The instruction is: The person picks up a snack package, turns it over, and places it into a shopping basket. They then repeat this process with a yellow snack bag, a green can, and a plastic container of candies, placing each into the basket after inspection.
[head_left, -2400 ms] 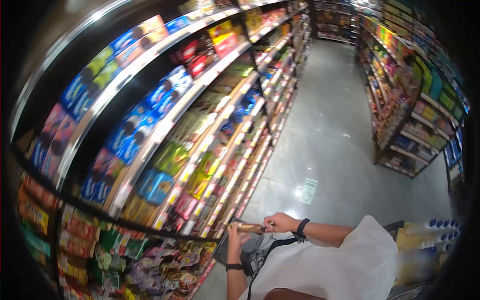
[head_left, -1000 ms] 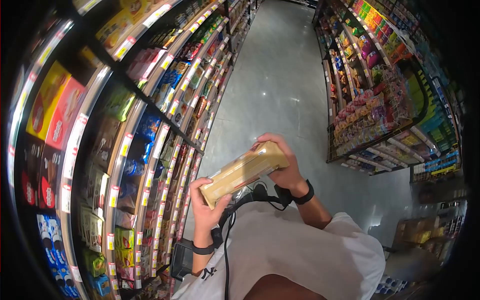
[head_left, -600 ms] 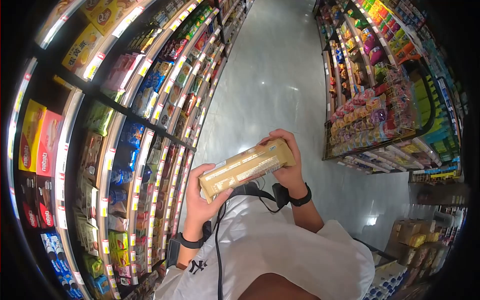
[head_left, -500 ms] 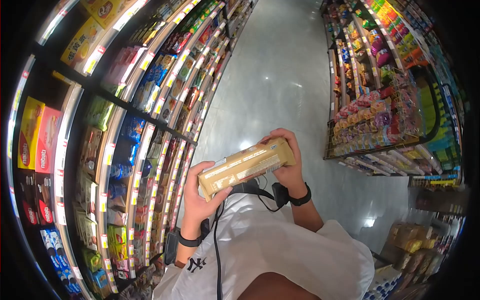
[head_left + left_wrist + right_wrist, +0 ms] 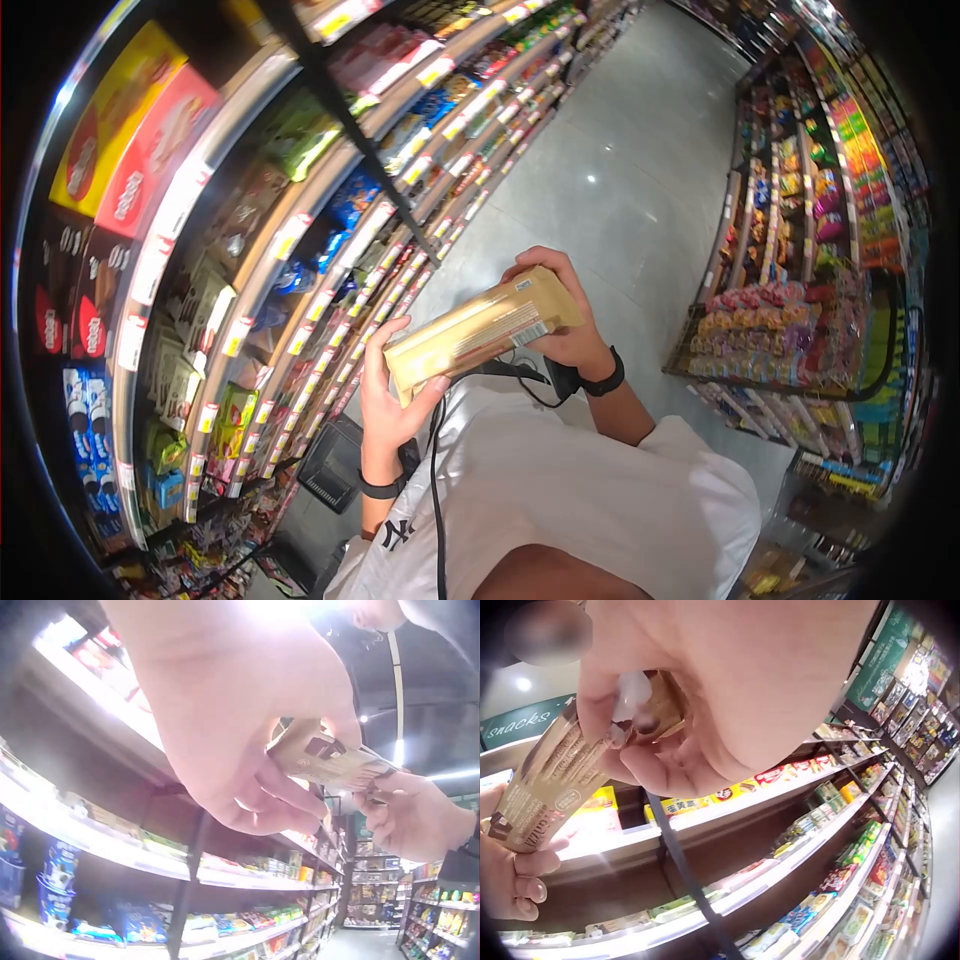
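Note:
A long gold snack packet (image 5: 480, 330) with small print and a barcode is held in front of the person's chest. The left hand (image 5: 395, 400) grips its left end, with the thumb on the near side and the fingers beyond. At the other end the right hand (image 5: 565, 330) holds it, fingers curled round the far edge. From the left wrist, the packet (image 5: 330, 761) runs between both hands and the left palm covers part of its end. Lettering shows on the packet (image 5: 555, 780) in the right wrist view.
Tall shelves (image 5: 260, 290) of packaged snacks run along the left side. A dark plastic basket (image 5: 330, 465) is on the floor at lower left. Across the grey aisle floor (image 5: 600, 190), a wire rack (image 5: 780, 335) of small bags stands on the right.
Earlier the packet appeared narrow, lower down, with the hands closer together; now its printed side faces up between spread hands. Over the last half second the head view tilts and the grip stays.

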A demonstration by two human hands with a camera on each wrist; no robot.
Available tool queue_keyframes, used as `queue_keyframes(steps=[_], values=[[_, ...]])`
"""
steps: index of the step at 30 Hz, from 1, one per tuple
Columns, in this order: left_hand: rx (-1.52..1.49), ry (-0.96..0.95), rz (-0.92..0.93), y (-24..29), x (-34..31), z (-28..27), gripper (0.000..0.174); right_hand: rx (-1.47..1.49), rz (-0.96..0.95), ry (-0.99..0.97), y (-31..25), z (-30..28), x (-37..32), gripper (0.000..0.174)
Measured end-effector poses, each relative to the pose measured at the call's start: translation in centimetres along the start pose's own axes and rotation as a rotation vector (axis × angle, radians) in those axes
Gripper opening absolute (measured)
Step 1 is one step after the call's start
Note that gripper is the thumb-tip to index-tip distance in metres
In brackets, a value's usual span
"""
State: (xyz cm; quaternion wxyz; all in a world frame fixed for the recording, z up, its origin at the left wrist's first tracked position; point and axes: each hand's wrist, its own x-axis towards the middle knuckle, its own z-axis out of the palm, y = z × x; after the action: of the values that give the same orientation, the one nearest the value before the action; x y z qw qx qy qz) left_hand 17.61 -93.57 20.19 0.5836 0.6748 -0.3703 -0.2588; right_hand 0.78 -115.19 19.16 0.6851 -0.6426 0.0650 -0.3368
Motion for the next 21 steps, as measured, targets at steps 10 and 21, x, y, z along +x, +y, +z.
queue_keyframes(steps=[10, 21], values=[[-0.031, 0.171, -0.142, -1.5, -1.3, -10.0, 0.086, -0.040, 0.023, -0.262, 4.8, 7.7, 9.4, 0.082], [-0.046, 0.403, -0.079, -0.7, 3.4, -6.8, 0.077, 0.040, 0.187, -0.316, 6.5, 4.9, 15.3, 0.083]])
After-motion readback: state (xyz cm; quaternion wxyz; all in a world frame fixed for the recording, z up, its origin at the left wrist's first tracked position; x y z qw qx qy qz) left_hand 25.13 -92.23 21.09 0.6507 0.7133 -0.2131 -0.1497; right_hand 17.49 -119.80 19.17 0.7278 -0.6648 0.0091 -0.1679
